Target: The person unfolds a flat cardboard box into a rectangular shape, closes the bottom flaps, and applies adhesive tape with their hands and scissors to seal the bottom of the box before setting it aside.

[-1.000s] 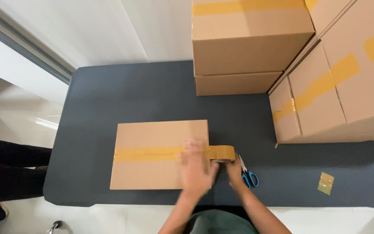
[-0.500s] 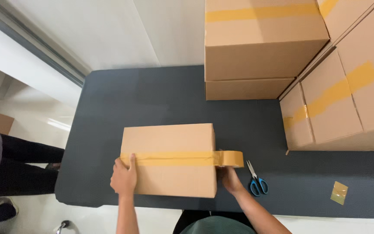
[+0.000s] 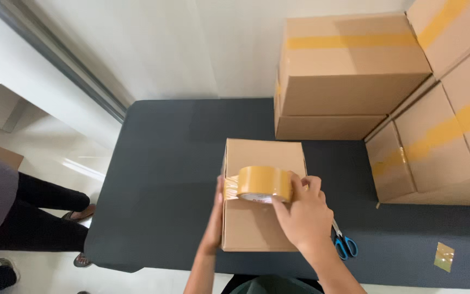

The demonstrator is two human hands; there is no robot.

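Cardboard box [image 3: 262,228] lengthwise away from viewer, tape roll [image 3: 264,184] across it

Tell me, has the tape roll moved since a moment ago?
Yes. The tape roll has moved from beside the small box's right edge, near the scissors, to above the box's left side, in the right hand.

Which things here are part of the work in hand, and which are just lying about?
In use: small cardboard box, tape roll, left hand, right hand.
Lying about: blue-handled scissors, stacked taped boxes, tape scrap.
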